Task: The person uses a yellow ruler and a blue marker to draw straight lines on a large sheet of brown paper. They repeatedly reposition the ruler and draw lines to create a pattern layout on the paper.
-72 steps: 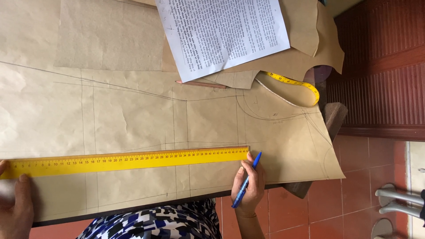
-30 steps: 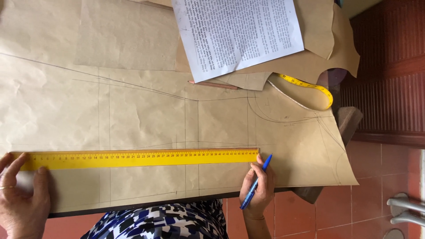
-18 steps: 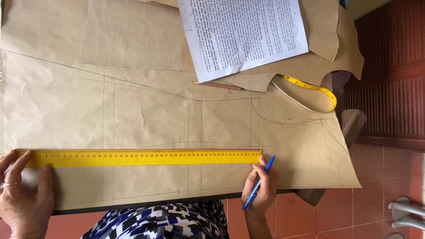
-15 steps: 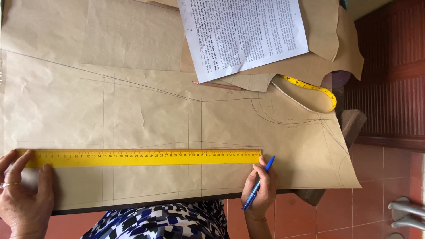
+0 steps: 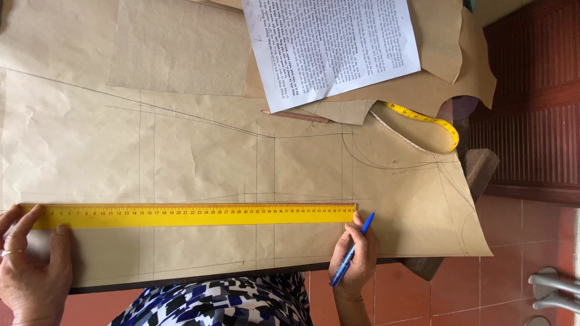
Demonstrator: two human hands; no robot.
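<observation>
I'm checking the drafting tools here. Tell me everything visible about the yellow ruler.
The yellow ruler is a long, flat, straight strip, plastic by its look, with dark markings along its upper edge. It lies flat across the brown paper. The left hand presses its left end; the right hand, holding a blue pen, touches its right end.

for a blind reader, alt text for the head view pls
Left hand presses a yellow ruler flat on pencil-lined brown pattern paper; right hand holds a blue pen at its end. A printed sheet and tape measure lie beyond.
</observation>
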